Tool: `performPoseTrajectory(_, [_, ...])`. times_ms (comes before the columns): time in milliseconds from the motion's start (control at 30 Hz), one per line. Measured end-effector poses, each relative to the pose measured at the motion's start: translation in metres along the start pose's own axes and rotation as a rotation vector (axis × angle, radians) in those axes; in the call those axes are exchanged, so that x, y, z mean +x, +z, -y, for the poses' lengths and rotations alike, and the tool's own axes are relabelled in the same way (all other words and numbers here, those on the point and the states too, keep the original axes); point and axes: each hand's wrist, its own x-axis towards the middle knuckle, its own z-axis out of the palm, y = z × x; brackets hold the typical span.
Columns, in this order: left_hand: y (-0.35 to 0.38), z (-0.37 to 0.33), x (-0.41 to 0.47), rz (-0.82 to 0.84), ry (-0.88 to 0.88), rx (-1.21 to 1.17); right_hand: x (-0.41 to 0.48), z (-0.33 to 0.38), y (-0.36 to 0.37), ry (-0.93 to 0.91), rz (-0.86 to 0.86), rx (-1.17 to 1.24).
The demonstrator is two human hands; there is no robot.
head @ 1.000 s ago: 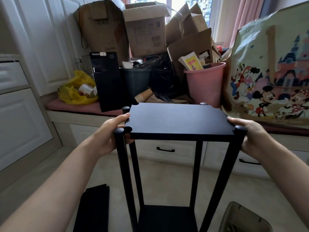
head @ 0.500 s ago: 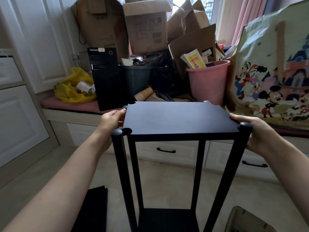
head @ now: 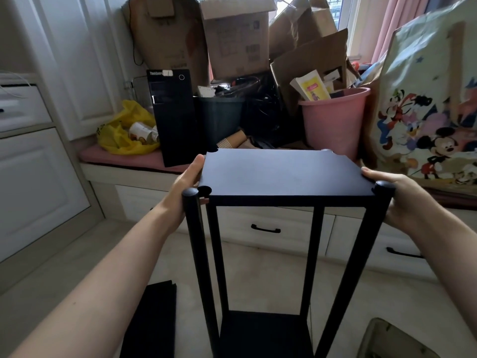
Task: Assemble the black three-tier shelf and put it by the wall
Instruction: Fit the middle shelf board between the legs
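Observation:
The black shelf frame stands upright on the floor in front of me. Its top board [head: 281, 174] lies flat across several black poles. The near left pole [head: 192, 228] stands just outside the board's notched corner; the near right pole [head: 371, 228] sits in its corner. A lower board [head: 263, 334] shows at the bottom. My left hand [head: 184, 187] grips the top board's left edge, and my right hand [head: 397, 195] holds the right edge by the near right pole.
A loose black board [head: 152, 316] lies on the floor to the left. Behind the shelf runs a window bench with drawers [head: 265, 228], piled with cardboard boxes [head: 232, 37], a black computer tower [head: 173, 115], a pink bucket [head: 333, 120] and a cartoon-print bag [head: 428, 107]. White cabinets [head: 33, 164] stand left.
The top board has shifted slightly away from me, so the two far pole tops are now hidden. Both hands keep their hold on its edges.

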Motion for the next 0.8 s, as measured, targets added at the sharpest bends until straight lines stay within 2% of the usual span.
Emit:
performPoseTrajectory(100, [0.002,0.000,-0.003,-0.004,0.001,0.017,-0.001,-0.001,-0.004,-0.004,0.020,-0.005])
performPoseTrajectory(233, [0.006,-0.001,-0.005,0.025,-0.034,-0.018,-0.004,0.000,-0.010,0.020,0.128,-0.075])
performPoseTrajectory(333, [0.008,0.000,-0.003,-0.071,-0.039,-0.055,-0.004,0.001,-0.008,-0.015,0.146,-0.201])
performPoseTrajectory(400, [0.006,0.003,0.000,-0.099,-0.017,-0.091,-0.003,0.001,-0.006,-0.018,0.107,-0.120])
performPoseTrajectory(533, [0.003,-0.001,0.001,-0.032,0.044,-0.141,-0.007,0.004,-0.001,-0.006,0.116,-0.022])
performPoseTrajectory(667, [0.004,-0.013,-0.001,-0.125,0.127,-0.172,-0.005,0.003,0.003,-0.012,0.109,0.005])
performPoseTrajectory(800, [0.005,-0.022,-0.003,-0.200,0.135,-0.139,-0.002,0.004,0.002,0.003,0.098,0.009])
